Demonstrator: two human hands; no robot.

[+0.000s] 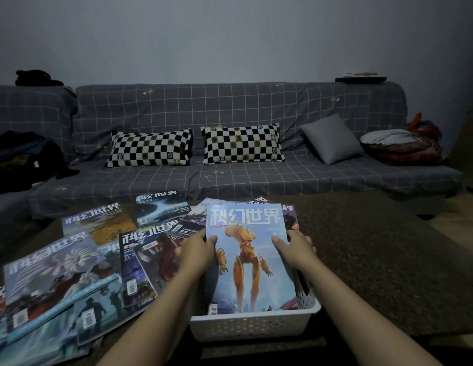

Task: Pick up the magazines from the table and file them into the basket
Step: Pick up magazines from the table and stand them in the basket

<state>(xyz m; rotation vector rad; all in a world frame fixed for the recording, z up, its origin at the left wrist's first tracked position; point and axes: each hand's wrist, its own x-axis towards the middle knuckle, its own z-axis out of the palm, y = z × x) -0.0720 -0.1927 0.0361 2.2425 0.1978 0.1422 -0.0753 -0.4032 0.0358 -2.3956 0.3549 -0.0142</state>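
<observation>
A person's left hand [197,248] and right hand [296,247] clamp fingers on the side edges of a blue magazine [249,257], lowering it into a white basket [253,326] already holding some; roughly eight loose magazines [79,262] remain on the table at left.

Two bare forearms entered from the lower edge of the view, uncovered up to the frame's border, with no sleeve showing. The left hand [197,247] and the right hand [296,247] were bare, fingers slim, nails short and plain.
</observation>
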